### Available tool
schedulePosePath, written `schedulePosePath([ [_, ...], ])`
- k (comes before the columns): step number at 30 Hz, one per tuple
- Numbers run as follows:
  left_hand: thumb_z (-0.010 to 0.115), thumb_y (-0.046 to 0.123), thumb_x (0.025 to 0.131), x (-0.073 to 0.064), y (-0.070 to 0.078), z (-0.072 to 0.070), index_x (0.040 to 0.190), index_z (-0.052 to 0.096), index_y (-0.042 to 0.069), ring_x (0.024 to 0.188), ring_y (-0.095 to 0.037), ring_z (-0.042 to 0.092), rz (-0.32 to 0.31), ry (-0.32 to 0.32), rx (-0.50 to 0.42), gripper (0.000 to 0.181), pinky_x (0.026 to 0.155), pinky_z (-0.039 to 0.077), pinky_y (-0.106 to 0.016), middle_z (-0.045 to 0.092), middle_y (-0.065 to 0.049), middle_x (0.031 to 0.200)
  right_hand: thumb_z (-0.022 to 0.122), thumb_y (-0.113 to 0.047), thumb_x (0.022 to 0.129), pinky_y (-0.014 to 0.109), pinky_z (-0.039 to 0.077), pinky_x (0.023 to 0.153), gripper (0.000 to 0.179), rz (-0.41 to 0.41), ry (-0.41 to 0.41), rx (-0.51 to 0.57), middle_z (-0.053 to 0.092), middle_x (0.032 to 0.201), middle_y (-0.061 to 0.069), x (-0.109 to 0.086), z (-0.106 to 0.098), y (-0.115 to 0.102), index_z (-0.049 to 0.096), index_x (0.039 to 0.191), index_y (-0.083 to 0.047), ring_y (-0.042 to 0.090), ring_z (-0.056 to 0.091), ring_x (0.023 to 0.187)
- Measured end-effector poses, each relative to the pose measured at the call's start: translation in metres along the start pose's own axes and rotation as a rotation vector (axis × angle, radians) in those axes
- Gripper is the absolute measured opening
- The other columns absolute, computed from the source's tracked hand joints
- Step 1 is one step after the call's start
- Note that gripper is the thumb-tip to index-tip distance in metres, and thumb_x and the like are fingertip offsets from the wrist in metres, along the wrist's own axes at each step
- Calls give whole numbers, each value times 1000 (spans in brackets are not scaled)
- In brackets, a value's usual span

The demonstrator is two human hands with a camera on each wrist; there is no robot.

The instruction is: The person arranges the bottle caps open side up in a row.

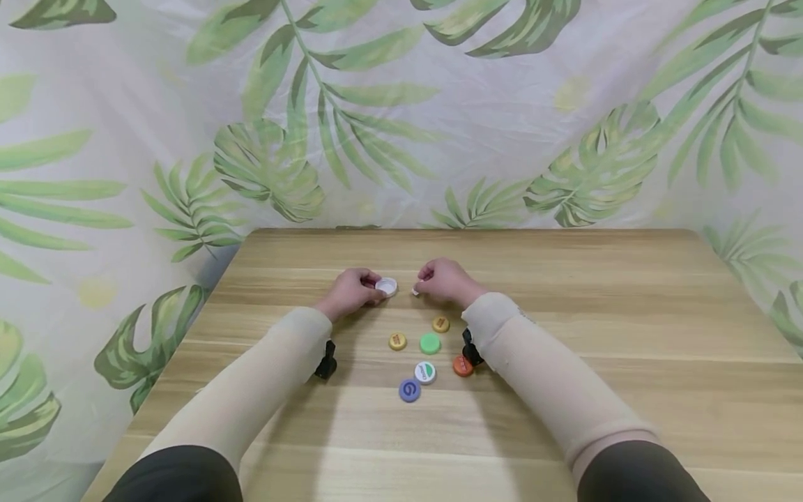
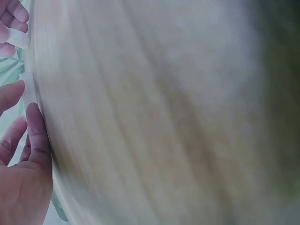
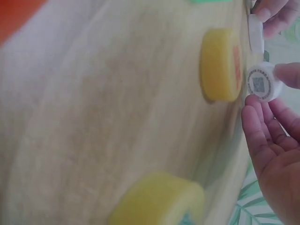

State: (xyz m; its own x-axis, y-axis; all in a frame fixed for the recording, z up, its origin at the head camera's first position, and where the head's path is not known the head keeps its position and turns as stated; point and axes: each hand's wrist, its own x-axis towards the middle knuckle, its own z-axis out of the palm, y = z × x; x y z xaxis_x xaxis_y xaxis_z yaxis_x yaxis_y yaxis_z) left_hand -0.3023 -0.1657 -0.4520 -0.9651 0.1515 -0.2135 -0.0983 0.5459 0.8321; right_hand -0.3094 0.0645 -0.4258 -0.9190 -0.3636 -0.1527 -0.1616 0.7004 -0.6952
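Observation:
Near the far part of the table, my left hand pinches a white round bottle cap by its edge, hollow side up. The left wrist view shows this cap edge-on between thumb and fingers. To its right, my right hand holds a smaller white cap between thumb and fingertips. A printed square code shows on the face of that small cap in the right wrist view. The two caps are a short gap apart.
Closer to me lie two yellow caps, one behind the other, and a green cap. A white-and-green cap, a blue cap and an orange-red cap are nearest. Leaf-patterned cloth hangs behind the wooden table.

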Motion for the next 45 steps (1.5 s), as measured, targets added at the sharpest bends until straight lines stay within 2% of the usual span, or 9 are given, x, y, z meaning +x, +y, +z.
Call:
schedulePosePath([
  [4,76,5,92,-1,2,-2,125,63,-7,93,-20,61,1,-11,18,38,75,54,-25,64,-17,111,74,-16,92,32,49,96,39,-10,-32,-32,70,117,14,1,-2,-3,68,124,6,24,62,106],
  [9,76,8,92,-2,4,-4,127,63,-5,95,-21,60,0,-35,43,40,77,54,-26,64,-16,113,72,-10,92,35,48,99,34,-26,-80,-117,71,117,14,2,-1,-3,69,123,5,26,62,108],
  [17,76,8,92,-1,4,-7,130,62,-7,96,-22,60,24,-54,85,43,78,54,-27,64,-16,111,67,-8,95,38,46,103,31,-66,-105,-258,71,119,15,8,4,-9,69,123,3,28,63,112],
  [26,77,6,91,-1,2,-7,130,63,-7,98,-23,61,43,-51,106,44,80,54,-27,65,-16,111,68,-6,91,35,50,93,23,-69,-126,-248,73,104,10,21,14,-15,74,112,1,23,64,97],
  [34,77,7,90,0,2,-7,130,63,-8,98,-22,60,69,-53,119,45,80,53,-26,65,-16,110,68,-7,93,36,48,100,28,-53,-110,-242,72,116,13,14,14,-25,71,120,2,26,64,108],
  [45,79,10,89,-2,4,-5,127,63,-6,99,-23,60,74,-38,133,44,78,53,-27,65,-16,113,68,-9,95,36,48,100,29,-61,-109,-244,71,117,14,14,17,-27,70,121,3,27,63,108],
])
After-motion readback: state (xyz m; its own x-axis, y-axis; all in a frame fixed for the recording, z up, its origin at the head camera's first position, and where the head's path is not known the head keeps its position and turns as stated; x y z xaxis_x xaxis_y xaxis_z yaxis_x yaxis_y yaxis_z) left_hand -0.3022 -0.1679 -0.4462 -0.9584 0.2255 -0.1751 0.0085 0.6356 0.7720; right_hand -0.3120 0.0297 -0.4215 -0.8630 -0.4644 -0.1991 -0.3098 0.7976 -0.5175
